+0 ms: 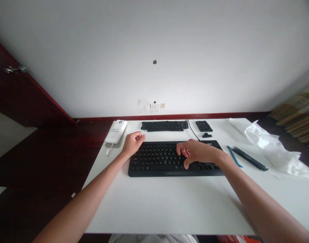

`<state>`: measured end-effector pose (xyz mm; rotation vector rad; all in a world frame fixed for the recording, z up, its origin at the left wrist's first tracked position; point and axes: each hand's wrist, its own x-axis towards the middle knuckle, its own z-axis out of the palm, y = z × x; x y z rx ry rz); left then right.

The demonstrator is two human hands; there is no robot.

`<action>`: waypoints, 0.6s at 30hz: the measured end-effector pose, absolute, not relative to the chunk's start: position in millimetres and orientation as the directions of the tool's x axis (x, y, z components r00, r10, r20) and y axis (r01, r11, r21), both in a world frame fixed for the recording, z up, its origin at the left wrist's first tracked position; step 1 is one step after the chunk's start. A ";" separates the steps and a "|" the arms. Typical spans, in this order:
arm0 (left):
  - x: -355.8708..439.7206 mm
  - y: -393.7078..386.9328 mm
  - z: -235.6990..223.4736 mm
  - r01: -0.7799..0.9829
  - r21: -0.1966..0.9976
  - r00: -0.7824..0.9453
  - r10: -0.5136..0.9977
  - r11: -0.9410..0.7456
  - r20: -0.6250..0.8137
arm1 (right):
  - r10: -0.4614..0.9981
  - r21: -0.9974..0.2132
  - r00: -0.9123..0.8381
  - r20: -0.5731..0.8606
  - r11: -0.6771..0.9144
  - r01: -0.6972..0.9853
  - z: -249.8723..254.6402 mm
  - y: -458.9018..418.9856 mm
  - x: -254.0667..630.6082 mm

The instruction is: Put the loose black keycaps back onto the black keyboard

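Two hands: I am seeing both working at the black keyboard (169, 158), which is lying near the middle of the white table (169, 202).
Right hand (197, 152): resting on the keys, fingers curling inward, gripping nothing.
Left hand (133, 143): sitting at the keyboard's left end, loosely fisted, empty.
Behind: a second keyboard (164, 126), a number pad (204, 126), a white box (116, 132) lying.

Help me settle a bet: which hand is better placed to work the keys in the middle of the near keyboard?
Right hand: its fingers curl over the near keyboard. The left hand is fisted at its far-left corner.
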<state>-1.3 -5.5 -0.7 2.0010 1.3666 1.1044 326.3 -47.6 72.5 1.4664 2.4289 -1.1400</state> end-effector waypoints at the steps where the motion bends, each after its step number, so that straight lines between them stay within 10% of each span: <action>1: -1.6 -5.7 -0.6 0.541 0.745 0.179 0.919 -0.389 0.350 | 0.728 -0.555 -0.542 -0.419 0.267 0.788 72.6 -47.6 326.6; 18: 28.1 -41.8 24.5 0.594 0.419 0.649 0.717 -0.687 0.257 | 0.719 -0.614 -0.581 -0.382 0.272 0.741 71.5 -45.4 330.5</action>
